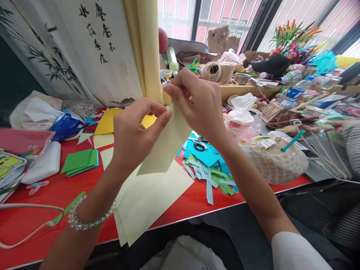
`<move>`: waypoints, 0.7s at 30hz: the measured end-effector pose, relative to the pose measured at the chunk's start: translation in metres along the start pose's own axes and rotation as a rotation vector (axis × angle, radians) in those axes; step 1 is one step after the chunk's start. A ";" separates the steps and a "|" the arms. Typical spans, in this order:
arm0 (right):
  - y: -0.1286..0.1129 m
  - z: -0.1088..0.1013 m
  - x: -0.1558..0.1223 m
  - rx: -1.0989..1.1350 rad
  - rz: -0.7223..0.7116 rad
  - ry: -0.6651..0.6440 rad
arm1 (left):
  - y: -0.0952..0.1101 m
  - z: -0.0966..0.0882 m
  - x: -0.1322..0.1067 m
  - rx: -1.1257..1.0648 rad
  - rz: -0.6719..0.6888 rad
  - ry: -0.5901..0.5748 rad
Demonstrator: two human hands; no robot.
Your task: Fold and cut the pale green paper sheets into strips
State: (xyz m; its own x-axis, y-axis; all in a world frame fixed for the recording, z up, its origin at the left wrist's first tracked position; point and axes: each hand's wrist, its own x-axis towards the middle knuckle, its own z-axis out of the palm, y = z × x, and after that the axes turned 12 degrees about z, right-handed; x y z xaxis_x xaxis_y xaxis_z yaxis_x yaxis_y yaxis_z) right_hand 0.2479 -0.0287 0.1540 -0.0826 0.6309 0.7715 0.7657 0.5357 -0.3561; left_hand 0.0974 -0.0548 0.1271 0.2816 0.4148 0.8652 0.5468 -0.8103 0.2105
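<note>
Between both hands hangs a strip of pale yellow-green paper (165, 150), held up by its top end above the red table. My left hand (139, 131), with a beaded bracelet on the wrist, pinches the strip's left edge between thumb and forefinger. My right hand (197, 101) is closed on the top corner, thumb against the curled fingers. Underneath lie larger pale yellow-green sheets (152, 198), overlapping at the table's front edge. Right of the sheets, black-handled scissors (199, 145) rest on blue paper (206, 155), beside a heap of blue and green paper scraps (219, 178).
Green squares of paper (80, 161) are stacked at left, with yellow paper (107, 122) behind. A netted coconut (277, 157) with a straw stands at right. A white cable (30, 225) lies front left. Twine (211, 71) and craft supplies crowd the sill. Another person's hand (305, 129) is at far right.
</note>
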 end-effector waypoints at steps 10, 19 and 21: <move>0.015 -0.006 0.002 -0.065 0.017 0.091 | 0.004 -0.003 -0.041 -0.020 0.077 -0.116; 0.031 -0.003 0.006 -0.028 0.089 0.134 | 0.012 -0.011 -0.090 -0.120 0.121 -0.215; 0.034 -0.001 0.005 -0.012 0.100 0.131 | 0.016 -0.011 -0.101 -0.158 0.104 -0.231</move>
State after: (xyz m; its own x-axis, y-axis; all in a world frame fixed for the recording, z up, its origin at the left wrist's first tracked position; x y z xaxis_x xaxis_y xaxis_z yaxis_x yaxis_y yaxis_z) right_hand 0.2735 -0.0079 0.1462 0.0770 0.6017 0.7950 0.7738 0.4667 -0.4283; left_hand 0.0686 -0.1141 0.0485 0.5120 0.3945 0.7631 0.3811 -0.9004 0.2098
